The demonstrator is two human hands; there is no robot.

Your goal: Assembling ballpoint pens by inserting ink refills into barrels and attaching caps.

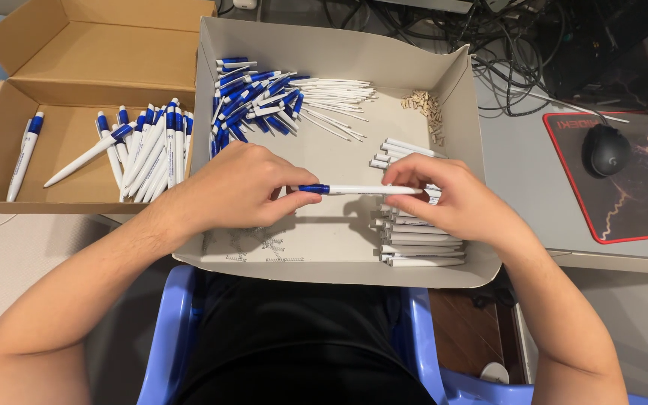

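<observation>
A blue-and-white pen [358,190] is pinched over the white tray [339,259], left hand [238,187] at nine o'clock, right hand [444,196] at three; halves should be kept aligned while pressed together

- A brown cardboard box [76,60] stands open to the left of the hands, with finished blue-and-white pens [148,150] heaped inside.
- A black computer mouse [606,149] sits on a red-edged mouse pad [639,217], to the right of the hands.
- Tangled black cables [504,45] lie beyond them.
- A blue plastic chair [170,330] shows below.
</observation>
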